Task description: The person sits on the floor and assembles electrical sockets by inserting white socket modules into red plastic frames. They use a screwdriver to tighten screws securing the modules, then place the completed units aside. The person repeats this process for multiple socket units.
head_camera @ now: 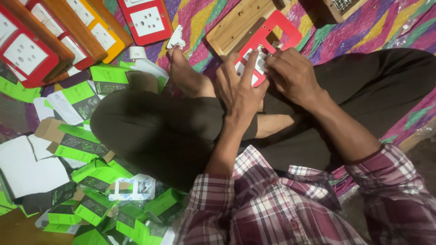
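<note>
Nearest to the camera are the sleeves of a plaid shirt in red and white. The person sits cross-legged in dark trousers, with one bare foot resting on the mat.

On the left side, a heap of green and black cardboard boxes lies on the floor, many of them opened or flattened, together with some white paper sheets.

Above the knees, the left hand lies with its fingers spread flat on a red switch plate, pressing on the white switch part in its lower area. The right hand is just beside it, with fingers curled down on the same white part; the fingertips are hidden, so how firmly they pinch it I cannot tell. The red plate rests partly on a wooden board, which has a cut-out opening and lies tilted on the colourful striped mat.

Farther away, at the top left, several finished wooden switchboards with red and yellow plates and white sockets lie side by side. A small white plastic piece lies on the mat near the toes.
</note>
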The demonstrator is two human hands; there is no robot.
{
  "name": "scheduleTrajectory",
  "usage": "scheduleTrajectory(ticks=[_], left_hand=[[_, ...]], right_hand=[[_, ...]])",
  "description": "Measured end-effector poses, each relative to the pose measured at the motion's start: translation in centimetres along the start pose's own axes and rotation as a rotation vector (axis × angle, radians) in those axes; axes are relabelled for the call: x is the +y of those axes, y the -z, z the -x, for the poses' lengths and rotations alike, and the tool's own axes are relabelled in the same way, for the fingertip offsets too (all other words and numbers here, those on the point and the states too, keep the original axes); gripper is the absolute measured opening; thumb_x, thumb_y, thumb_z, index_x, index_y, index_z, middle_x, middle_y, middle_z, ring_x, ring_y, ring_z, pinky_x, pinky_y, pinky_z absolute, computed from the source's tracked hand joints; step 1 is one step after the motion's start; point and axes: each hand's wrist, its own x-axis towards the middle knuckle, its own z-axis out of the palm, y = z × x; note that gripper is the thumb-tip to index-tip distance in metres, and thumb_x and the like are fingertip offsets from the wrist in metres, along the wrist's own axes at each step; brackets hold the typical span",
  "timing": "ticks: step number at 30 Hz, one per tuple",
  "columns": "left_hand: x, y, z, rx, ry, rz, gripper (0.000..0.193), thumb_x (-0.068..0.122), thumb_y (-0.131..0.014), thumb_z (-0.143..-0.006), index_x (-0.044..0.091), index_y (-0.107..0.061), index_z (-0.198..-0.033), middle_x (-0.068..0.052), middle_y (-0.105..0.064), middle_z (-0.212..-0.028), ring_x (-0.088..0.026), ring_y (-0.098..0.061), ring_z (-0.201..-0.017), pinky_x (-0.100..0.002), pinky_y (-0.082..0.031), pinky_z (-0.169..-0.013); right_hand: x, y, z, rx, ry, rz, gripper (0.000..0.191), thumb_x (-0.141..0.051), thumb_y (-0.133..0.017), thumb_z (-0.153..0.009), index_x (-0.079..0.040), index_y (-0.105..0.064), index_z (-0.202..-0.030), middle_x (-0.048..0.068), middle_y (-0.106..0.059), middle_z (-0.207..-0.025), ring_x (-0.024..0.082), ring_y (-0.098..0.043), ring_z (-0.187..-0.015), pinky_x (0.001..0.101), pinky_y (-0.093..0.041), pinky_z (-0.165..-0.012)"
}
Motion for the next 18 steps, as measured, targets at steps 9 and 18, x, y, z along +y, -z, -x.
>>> scheduleTrajectory(ticks=[9, 18], left_hand=[[0.1, 0.6, -0.3, 0.040, -0.107, 0.158, 0.061, 0.008, -0.086, -0.074, 0.021, -0.064, -0.129, -0.010, -0.048, -0.138, -0.038, -0.049, -0.132, -0.054, -0.045, -0.111], [-0.4, -1.0, -0.2, -0.090, 0.068, 0.710, 0.038, 0.005, -0.076, -0.092, 0.009, -0.070, -0.129, -0.013, -0.061, -0.133, -0.026, -0.063, -0.122, -0.039, -0.054, -0.103]], right_hand=[[-1.3, 1.4, -0.8, 0.020, 0.090, 0.115, 0.024, -0.005, -0.085, -0.087, -0.001, -0.075, -0.109, 0.010, -0.068, -0.104, 0.027, -0.062, -0.093, 0.0375, -0.053, -0.077], [4.1, 5.4, -2.8, 0.249, 0.098, -0.008, 0.014, -0.003, -0.074, -0.100, -0.003, -0.062, -0.093, 0.013, -0.071, -0.100, 0.031, -0.066, -0.095, 0.0434, -0.047, -0.083]])
